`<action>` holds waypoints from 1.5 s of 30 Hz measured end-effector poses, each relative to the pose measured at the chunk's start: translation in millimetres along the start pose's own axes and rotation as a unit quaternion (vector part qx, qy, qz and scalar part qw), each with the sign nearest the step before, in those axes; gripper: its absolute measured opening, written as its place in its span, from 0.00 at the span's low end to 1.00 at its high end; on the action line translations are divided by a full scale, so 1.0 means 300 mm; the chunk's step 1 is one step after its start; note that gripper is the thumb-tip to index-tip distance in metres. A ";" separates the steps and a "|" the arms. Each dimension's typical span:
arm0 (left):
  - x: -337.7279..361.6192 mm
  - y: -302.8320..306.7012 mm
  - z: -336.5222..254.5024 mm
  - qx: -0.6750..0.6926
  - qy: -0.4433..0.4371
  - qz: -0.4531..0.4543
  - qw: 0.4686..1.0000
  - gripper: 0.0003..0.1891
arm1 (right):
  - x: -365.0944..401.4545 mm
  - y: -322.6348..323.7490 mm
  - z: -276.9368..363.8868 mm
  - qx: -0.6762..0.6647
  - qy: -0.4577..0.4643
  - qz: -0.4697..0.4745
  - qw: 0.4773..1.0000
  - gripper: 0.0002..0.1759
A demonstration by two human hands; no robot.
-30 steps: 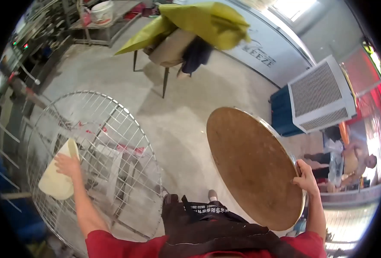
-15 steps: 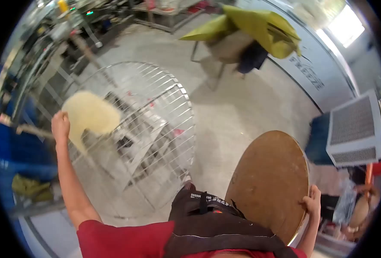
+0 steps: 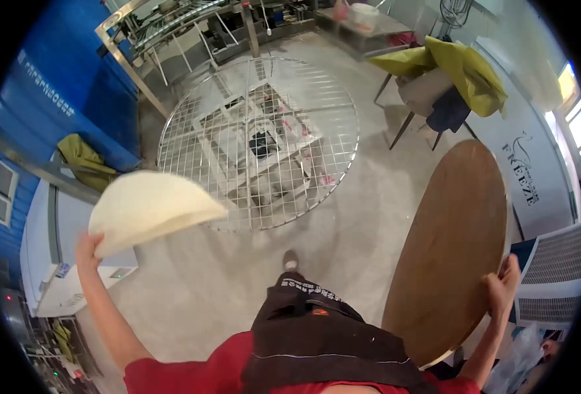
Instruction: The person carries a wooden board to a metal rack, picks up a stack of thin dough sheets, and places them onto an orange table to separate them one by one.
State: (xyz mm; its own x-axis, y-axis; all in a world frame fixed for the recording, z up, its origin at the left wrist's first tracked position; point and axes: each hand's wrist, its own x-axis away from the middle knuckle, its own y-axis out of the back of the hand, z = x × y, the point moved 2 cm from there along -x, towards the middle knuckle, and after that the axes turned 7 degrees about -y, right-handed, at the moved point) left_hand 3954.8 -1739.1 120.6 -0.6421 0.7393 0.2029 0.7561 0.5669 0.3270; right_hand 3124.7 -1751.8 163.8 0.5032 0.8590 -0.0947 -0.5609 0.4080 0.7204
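My left hand (image 3: 88, 251) pinches the edge of a large, thin, pale flatbread (image 3: 149, 209), held out at the left. It is floppy, and its right side folds over on itself. At the right, my right hand (image 3: 502, 289) grips the rim of a big round wooden board (image 3: 457, 230), brown with a thin pale edge. This board is tilted steeply beside my body. Ahead of me is a large round wire rack (image 3: 357, 128), raised on a square metal frame, with its near edge close to the tip of the flatbread.
A chair draped with yellow-green cloth (image 3: 471, 75) stands at the back right, by a white freezer panel (image 3: 533, 180). A grilled white unit (image 3: 556, 262) is right of the board. Blue wall panels (image 3: 74, 85) and a white chest (image 3: 38, 262) line the left side.
My view has turned left, so the rack now sits nearer the middle. The flatbread has swung from over the rack to its near left side. The board has risen and stands steeper.
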 end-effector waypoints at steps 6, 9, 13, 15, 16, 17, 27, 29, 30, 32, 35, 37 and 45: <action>0.281 0.422 0.490 -0.013 0.005 -0.104 0.994 0.22 | -0.015 0.188 0.491 0.013 0.153 0.051 0.987 0.08; 0.312 0.580 0.751 -0.263 0.147 -0.181 0.936 0.23 | 0.070 0.153 0.806 0.014 0.240 0.096 0.966 0.08; 0.381 0.628 0.995 -0.269 0.009 -0.252 0.930 0.20 | 0.151 0.026 1.138 0.025 0.315 0.140 0.938 0.09; 0.416 0.699 1.125 -0.370 -0.027 -0.248 0.895 0.19 | 0.182 -0.049 1.271 0.030 0.336 0.158 0.928 0.09; 0.418 0.762 1.223 -0.417 -0.057 -0.243 0.874 0.18 | 0.197 -0.086 1.335 0.032 0.346 0.166 0.923 0.09; 0.427 0.804 1.283 -0.461 -0.085 -0.241 0.850 0.18 | 0.215 -0.122 1.384 0.032 0.354 0.172 0.919 0.10; 0.516 0.945 1.292 -0.283 0.030 -0.200 0.937 0.17 | 0.287 -0.298 1.630 0.001 0.358 0.178 0.917 0.12; 0.448 0.986 1.390 -0.325 -0.052 -0.186 0.926 0.17 | 0.284 -0.295 1.649 -0.015 0.353 0.171 0.920 0.13; 0.451 0.947 1.362 -0.272 -0.028 -0.189 0.943 0.16 | 0.283 -0.290 1.654 -0.025 0.349 0.166 0.922 0.13; 0.466 0.827 1.219 -0.170 0.019 -0.188 0.967 0.16 | 0.271 -0.277 1.650 -0.044 0.336 0.156 0.928 0.13; 0.454 0.767 1.151 -0.317 -0.049 -0.158 0.934 0.15 | 0.245 -0.253 1.649 -0.084 0.318 0.135 0.935 0.14; 0.429 0.795 1.265 -0.246 -0.043 -0.168 0.954 0.15 | 0.224 -0.235 1.637 -0.119 0.306 0.124 0.937 0.15; 0.475 0.853 1.300 -0.178 -0.059 -0.193 0.963 0.16 | 0.067 -0.227 1.461 -0.302 0.234 0.098 0.919 0.17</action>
State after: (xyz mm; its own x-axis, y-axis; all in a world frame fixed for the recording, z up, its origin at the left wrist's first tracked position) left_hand 4106.1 -1346.9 -126.9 -0.8326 0.5455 -0.0963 0.3587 0.6635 0.6566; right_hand 3461.1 -1897.9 414.1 0.0952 0.9156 -0.3906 -0.9443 0.2073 0.2557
